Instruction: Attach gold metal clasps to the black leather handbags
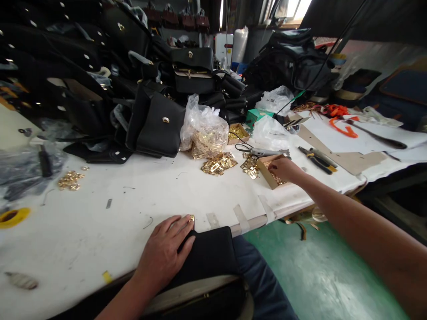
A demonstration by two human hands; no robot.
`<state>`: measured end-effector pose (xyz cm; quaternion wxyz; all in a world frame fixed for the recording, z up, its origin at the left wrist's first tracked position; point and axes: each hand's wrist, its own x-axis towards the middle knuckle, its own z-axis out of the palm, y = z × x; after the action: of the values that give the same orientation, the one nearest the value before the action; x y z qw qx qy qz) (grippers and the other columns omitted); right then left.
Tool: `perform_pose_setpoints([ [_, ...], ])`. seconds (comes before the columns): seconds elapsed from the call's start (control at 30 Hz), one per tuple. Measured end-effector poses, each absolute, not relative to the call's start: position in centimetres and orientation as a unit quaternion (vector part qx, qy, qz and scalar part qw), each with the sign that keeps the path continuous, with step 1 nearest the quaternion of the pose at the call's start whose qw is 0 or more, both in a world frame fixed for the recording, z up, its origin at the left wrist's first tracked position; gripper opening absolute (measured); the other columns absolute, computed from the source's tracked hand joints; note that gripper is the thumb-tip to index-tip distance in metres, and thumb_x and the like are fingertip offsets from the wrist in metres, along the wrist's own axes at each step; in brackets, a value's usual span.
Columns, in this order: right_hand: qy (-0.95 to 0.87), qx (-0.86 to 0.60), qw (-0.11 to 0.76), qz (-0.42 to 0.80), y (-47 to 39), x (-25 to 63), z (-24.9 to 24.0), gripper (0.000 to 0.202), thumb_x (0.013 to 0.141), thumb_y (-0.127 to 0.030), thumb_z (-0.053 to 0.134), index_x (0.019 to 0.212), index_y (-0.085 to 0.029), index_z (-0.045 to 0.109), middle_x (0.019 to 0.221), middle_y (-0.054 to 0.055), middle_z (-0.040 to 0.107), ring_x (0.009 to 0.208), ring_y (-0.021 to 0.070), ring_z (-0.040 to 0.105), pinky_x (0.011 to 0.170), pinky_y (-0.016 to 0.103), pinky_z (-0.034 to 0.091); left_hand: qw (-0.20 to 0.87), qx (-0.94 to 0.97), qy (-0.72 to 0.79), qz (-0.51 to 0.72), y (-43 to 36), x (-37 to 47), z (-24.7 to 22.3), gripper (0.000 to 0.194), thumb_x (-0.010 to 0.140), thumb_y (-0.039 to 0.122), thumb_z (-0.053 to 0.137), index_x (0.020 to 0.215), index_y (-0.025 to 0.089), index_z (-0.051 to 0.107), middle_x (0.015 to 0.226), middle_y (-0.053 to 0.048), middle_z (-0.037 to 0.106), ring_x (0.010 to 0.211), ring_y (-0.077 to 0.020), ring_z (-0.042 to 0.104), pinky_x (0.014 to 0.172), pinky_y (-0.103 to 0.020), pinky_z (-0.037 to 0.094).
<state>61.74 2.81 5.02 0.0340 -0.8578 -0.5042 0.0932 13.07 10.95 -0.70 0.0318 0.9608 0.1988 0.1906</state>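
Note:
My left hand [168, 246] lies flat with fingers stretched out over the flap of a black bag [213, 249] at the table's front edge. By its fingertips sits a small gold metal plate [191, 218] on the flap's tip. My right hand [284, 169] reaches into a small cardboard box [267, 175] of tiny copper-coloured pieces [278, 179]. Its fingers are pressed together among them; anything between the fingertips is hidden. Beside that box are loose gold metal plates [250, 166], with a larger heap of gold plates [218, 164] further left.
Black bags [160, 120] crowd the table's back and left. A clear plastic bag [208, 129] of gold parts stands behind the heap. Pliers [318, 161] and a grey tool [267, 152] lie right. Small gold fittings [70, 180] and yellow tape [15, 218] lie left.

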Motion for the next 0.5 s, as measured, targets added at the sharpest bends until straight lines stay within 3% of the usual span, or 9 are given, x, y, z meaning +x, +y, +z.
perform_pose_setpoints([
  [0.23,-0.578,-0.793,0.097,0.165,3.0,54.7,6.7,0.024,0.092,-0.029,0.058,0.099,-0.019,0.079,0.081,0.004,0.077,0.071,0.0166,0.065,0.063,0.026,0.041,0.053,0.959,0.208,0.184,10.8,13.1,-0.6,0.031,0.099,0.030,0.060,0.126,0.021,0.071,0.136,-0.006,0.070,0.124,-0.0299,0.062,0.102,-0.049,0.054],
  [0.5,-0.605,-0.768,0.084,0.191,5.1,48.6,4.1,0.021,0.089,-0.025,0.060,0.089,-0.024,0.080,0.081,0.001,0.077,0.071,0.0157,0.064,0.064,0.025,0.038,0.055,0.959,0.211,0.182,10.6,13.2,-0.5,0.030,0.100,0.030,0.059,0.124,0.020,0.072,0.134,-0.007,0.071,0.123,-0.0303,0.061,0.102,-0.050,0.054],
])
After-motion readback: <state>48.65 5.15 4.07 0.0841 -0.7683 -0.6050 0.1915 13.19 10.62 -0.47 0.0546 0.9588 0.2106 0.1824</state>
